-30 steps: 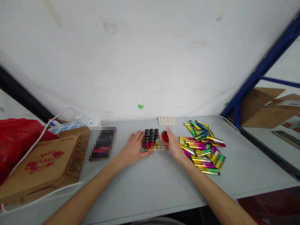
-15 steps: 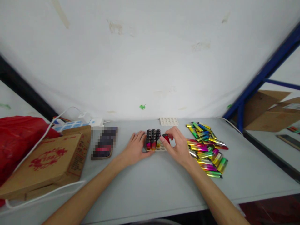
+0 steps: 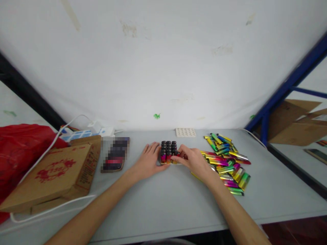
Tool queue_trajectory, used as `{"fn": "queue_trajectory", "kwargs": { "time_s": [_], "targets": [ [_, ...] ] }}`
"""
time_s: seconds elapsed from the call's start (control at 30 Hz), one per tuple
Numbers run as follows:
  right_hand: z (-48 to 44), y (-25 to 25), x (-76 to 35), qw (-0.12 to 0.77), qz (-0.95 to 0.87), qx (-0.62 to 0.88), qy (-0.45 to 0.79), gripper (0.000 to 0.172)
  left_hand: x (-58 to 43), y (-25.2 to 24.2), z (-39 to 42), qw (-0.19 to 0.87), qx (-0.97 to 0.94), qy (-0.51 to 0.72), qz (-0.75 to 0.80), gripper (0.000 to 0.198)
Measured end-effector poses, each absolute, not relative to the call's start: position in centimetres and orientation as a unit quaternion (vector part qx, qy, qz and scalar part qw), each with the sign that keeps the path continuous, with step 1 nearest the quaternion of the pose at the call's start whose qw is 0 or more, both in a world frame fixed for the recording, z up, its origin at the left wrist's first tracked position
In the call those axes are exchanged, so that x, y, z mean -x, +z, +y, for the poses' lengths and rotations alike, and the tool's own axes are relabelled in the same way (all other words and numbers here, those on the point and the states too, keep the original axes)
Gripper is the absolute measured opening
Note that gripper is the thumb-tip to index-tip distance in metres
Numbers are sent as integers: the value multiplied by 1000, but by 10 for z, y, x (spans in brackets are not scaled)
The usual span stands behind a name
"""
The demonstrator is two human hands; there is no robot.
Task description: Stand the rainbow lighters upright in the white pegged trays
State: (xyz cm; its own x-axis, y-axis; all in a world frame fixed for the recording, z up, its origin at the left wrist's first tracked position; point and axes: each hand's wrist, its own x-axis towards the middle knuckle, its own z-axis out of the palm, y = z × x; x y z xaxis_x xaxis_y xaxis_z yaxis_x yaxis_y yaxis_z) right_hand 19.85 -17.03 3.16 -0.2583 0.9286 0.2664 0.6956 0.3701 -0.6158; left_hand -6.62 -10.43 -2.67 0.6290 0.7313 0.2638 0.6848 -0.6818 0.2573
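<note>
At tray (image 3: 166, 163): right hand (image 3: 195, 162) lowered, pinching red lighter (image 3: 184, 157); left hand (image 3: 148, 160) flat, open, unmoved.

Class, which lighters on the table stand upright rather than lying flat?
The block of lighters between the left hand and right hand, black caps up. The colourful pile at right lies flat.

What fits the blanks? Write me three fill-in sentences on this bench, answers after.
The left hand rests against the ____ side of the lighter tray. The right hand pinches a ____ lighter at that tray's other side. Loose lighters lie heaped to the ____ of the right hand.
Missing words: left; red; right.
</note>
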Motion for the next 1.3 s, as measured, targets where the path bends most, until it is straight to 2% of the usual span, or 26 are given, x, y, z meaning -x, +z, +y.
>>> {"fn": "queue_trajectory", "kwargs": {
  "time_s": [0.17,0.43,0.53,0.67,0.73,0.9,0.97,1.07,1.2,1.3],
  "targets": [
    [-170,31,-200,305,-768,527,196,39,67,-28,-103,63,-899,188,391,80],
    [-171,35,-205,293,-787,485,242,26,66,-26,-104,67,-899,173,396,79],
    [-172,37,-202,282,-792,498,214,24,66,-26,-104,70,-899,168,398,82],
    [-174,39,-190,220,-769,592,100,33,67,-28,-102,66,-901,174,392,83],
    [-175,41,-187,198,-763,610,84,40,68,-29,-102,62,-901,178,391,81],
    [-168,39,-206,265,-732,624,67,56,68,-28,-102,64,-902,179,387,81],
    [-160,33,-224,301,-703,644,13,53,68,-26,-102,64,-904,174,386,82],
    [-148,22,-256,291,-667,682,-67,33,67,-25,-102,61,-903,166,392,83],
    [-138,10,-299,234,-578,775,-101,47,67,-25,-103,64,-902,175,389,81],
    [-134,6,-322,176,-521,832,-68,53,68,-27,-102,66,-903,175,388,82]
  ]
}}
